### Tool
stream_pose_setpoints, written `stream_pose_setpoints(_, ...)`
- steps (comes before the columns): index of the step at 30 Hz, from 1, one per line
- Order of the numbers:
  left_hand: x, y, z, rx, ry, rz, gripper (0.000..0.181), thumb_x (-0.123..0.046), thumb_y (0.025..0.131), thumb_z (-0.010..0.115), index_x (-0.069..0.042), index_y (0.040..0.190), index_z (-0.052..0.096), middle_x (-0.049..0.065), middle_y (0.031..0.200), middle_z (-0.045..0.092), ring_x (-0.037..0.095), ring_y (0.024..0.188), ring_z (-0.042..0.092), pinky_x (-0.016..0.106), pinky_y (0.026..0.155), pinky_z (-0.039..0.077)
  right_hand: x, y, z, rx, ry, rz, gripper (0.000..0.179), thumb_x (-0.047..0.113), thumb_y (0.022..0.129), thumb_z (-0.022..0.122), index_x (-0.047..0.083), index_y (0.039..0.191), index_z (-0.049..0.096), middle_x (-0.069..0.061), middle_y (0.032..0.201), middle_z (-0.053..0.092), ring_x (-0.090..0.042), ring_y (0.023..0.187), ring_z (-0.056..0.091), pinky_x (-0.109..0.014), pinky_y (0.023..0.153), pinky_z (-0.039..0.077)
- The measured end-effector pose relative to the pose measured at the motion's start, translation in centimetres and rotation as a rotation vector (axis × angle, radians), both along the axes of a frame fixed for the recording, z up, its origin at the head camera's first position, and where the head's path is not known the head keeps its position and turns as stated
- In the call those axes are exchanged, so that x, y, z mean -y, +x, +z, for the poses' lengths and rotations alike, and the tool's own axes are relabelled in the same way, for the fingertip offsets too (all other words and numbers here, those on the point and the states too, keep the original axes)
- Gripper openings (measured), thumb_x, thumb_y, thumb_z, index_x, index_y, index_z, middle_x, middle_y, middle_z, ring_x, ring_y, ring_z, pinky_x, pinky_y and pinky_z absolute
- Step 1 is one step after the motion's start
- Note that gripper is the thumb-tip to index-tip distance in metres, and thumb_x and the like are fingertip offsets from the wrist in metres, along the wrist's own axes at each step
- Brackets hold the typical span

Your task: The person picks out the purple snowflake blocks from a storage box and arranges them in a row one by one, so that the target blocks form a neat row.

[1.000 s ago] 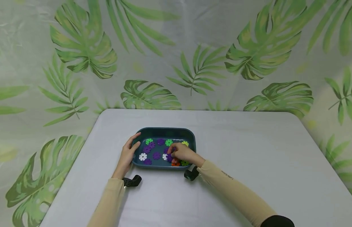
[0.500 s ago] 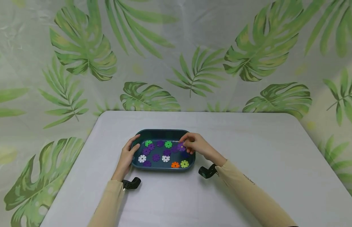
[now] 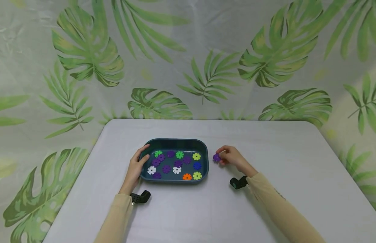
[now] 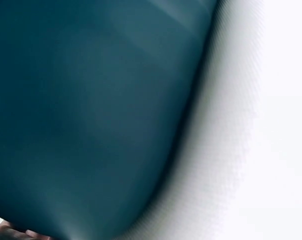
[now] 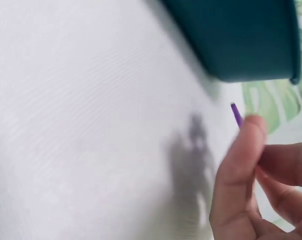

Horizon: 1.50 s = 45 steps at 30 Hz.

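In the head view my left hand point(image 3: 137, 168) grips the left end of a dark teal tray point(image 3: 172, 181), its thumb over the rim. Only a sliver of that hand's fingers point(image 4: 11, 233) shows in the left wrist view, below the tray's wall point(image 4: 91, 115). My right hand point(image 3: 234, 158) pinches a purple snowflake disc point(image 3: 216, 158) between thumb and fingers, just off the tray's right end. From the right wrist, the disc point(image 5: 236, 115) appears edge-on above the white cloth, mostly hidden by the thumb, with a shadow below.
Several notched discs lie spread over the tray floor: purple, green, a white disc point(image 3: 177, 169), an orange disc point(image 3: 187, 176), a blue disc point(image 3: 197, 165) and a yellow disc point(image 3: 196, 156). White cloth covers the table point(image 3: 266, 145); a leaf-patterned curtain point(image 3: 221, 40) hangs behind it.
My right hand has picked a purple disc from the tray and carried it right, over the rim and out beyond the tray. My left hand has stayed at the tray's left end.
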State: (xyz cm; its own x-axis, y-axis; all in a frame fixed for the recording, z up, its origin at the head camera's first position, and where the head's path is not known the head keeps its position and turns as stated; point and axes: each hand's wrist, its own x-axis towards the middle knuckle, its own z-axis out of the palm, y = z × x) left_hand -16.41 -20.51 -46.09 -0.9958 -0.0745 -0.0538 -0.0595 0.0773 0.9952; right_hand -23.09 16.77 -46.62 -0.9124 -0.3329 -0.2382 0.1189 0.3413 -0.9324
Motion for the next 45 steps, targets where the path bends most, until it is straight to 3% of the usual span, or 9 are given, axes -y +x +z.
stream_pose_setpoints(6, -0.1, -0.1, -0.1, -0.009, 0.005, -0.007, 0.046, -0.008, 0.099, 0.050, -0.006, 0.144, 0.041, 0.011, 0.155, 0.025, 0.024, 0.143, 0.014, 0.043, 0.114, 0.013, 0.4, 0.1, -0.5, 0.007, 0.144, -0.017, 0.021, -0.002, 0.093, 0.043, -0.008, 0.108, 0.056, -0.017, 0.083, 0.063, -0.017, 0.061, 0.063, -0.029, 0.060, 0.056)
stream_pose_setpoints(9, -0.1, -0.1, -0.1, -0.007, 0.005, -0.003, 0.046, -0.008, 0.099, 0.050, -0.006, 0.144, 0.041, 0.011, 0.155, 0.025, 0.024, 0.143, 0.014, 0.043, 0.115, 0.012, 1.0, 0.1, 0.0, -0.054, 0.190, -0.042, 0.023, -0.002, 0.092, 0.044, -0.008, 0.110, 0.057, -0.018, 0.085, 0.062, -0.017, 0.060, 0.062, -0.031, 0.060, 0.056)
stream_pose_setpoints(12, -0.1, 0.0, -0.1, -0.012, 0.004, 0.000, 0.046, -0.008, 0.099, 0.050, -0.005, 0.144, 0.041, 0.011, 0.154, 0.025, 0.025, 0.143, 0.014, 0.043, 0.114, 0.013, 1.9, 0.3, 1.3, -0.128, 0.113, -0.050, 0.022, -0.001, 0.094, 0.046, -0.008, 0.112, 0.057, -0.021, 0.093, 0.058, -0.017, 0.064, 0.062, -0.034, 0.062, 0.056)
stream_pose_setpoints(15, 0.0, 0.0, -0.2, -0.017, 0.006, 0.000, 0.045, -0.007, 0.099, 0.050, -0.005, 0.144, 0.041, 0.012, 0.154, 0.025, 0.025, 0.143, 0.015, 0.043, 0.114, 0.013, 3.6, 0.7, 2.7, -0.150, -0.038, -0.025, 0.023, 0.000, 0.096, 0.047, -0.010, 0.115, 0.055, -0.026, 0.103, 0.054, -0.019, 0.070, 0.062, -0.035, 0.067, 0.056)
stream_pose_setpoints(20, 0.0, 0.0, -0.2, -0.018, 0.004, 0.002, 0.046, -0.008, 0.099, 0.050, -0.005, 0.144, 0.041, 0.012, 0.154, 0.025, 0.025, 0.143, 0.015, 0.043, 0.114, 0.013, 6.8, 1.3, 4.0, -0.060, -0.190, 0.120, 0.031, 0.006, 0.099, 0.046, -0.011, 0.125, 0.049, -0.030, 0.117, 0.050, -0.029, 0.081, 0.062, -0.032, 0.074, 0.055)
stream_pose_setpoints(25, 0.0, 0.0, -0.1, -0.009, 0.003, 0.004, 0.046, -0.008, 0.099, 0.050, -0.005, 0.144, 0.041, 0.012, 0.155, 0.024, 0.025, 0.143, 0.014, 0.043, 0.114, 0.012, 9.6, 1.4, 3.7, 0.074, -0.188, 0.206, 0.035, 0.005, 0.100, 0.041, -0.011, 0.131, 0.042, -0.031, 0.130, 0.043, -0.033, 0.093, 0.062, -0.035, 0.082, 0.054)
stream_pose_setpoints(34, 0.0, 0.1, -0.1, -0.022, 0.004, -0.005, 0.045, -0.008, 0.099, 0.049, -0.005, 0.144, 0.041, 0.012, 0.155, 0.024, 0.025, 0.143, 0.015, 0.044, 0.114, 0.013, 12.0, 1.1, 2.2, 0.224, -0.079, 0.161, 0.036, 0.000, 0.098, 0.038, -0.007, 0.134, 0.040, -0.026, 0.132, 0.041, -0.033, 0.094, 0.060, -0.038, 0.085, 0.052)
stream_pose_setpoints(39, 0.0, 0.1, -0.1, -0.034, -0.004, -0.003, 0.045, -0.007, 0.099, 0.049, -0.005, 0.144, 0.041, 0.012, 0.154, 0.026, 0.026, 0.142, 0.016, 0.043, 0.114, 0.013, 12.3, 1.3, 1.9, 0.216, -0.008, 0.151, 0.034, -0.003, 0.096, 0.039, -0.009, 0.128, 0.048, -0.023, 0.124, 0.048, -0.028, 0.087, 0.059, -0.038, 0.085, 0.052)
stream_pose_setpoints(45, 0.0, 0.2, -0.1, -0.039, -0.011, 0.000, 0.045, -0.007, 0.099, 0.049, -0.004, 0.143, 0.042, 0.013, 0.154, 0.026, 0.026, 0.143, 0.016, 0.043, 0.114, 0.013, 12.5, 1.4, 1.4, 0.176, 0.041, 0.152, 0.032, -0.009, 0.090, 0.043, -0.010, 0.120, 0.054, -0.019, 0.108, 0.054, -0.021, 0.073, 0.058, -0.032, 0.073, 0.055)
